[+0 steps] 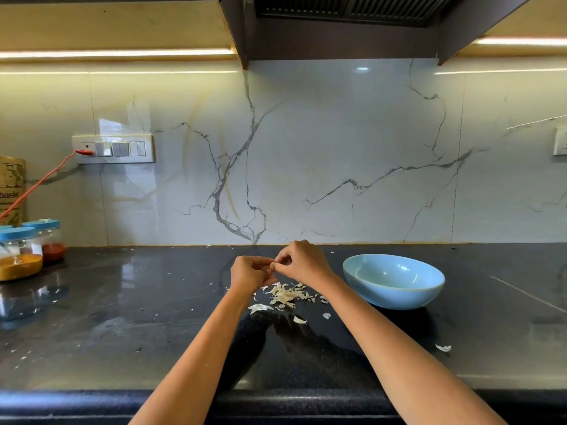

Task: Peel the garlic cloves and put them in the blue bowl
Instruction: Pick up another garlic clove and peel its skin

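Note:
Both hands meet above the dark countertop (153,317), near its back edge. My left hand (250,273) grips a small garlic clove (272,265) with curled fingers. My right hand (302,260) pinches the same clove from the right with thumb and fingertips. Most of the clove is hidden between the fingers. A pile of white garlic skins (288,297) lies on the counter just below the hands. The blue bowl (394,282) stands to the right of my right hand; the part of its inside that shows looks bare.
Spice jars with blue lids (27,250) stand at the far left, holding yellow and red powders. An orange cable (40,182) runs from the wall switch panel (113,148). Stray skin flakes (443,348) dot the counter. A chimney hood (343,23) hangs overhead.

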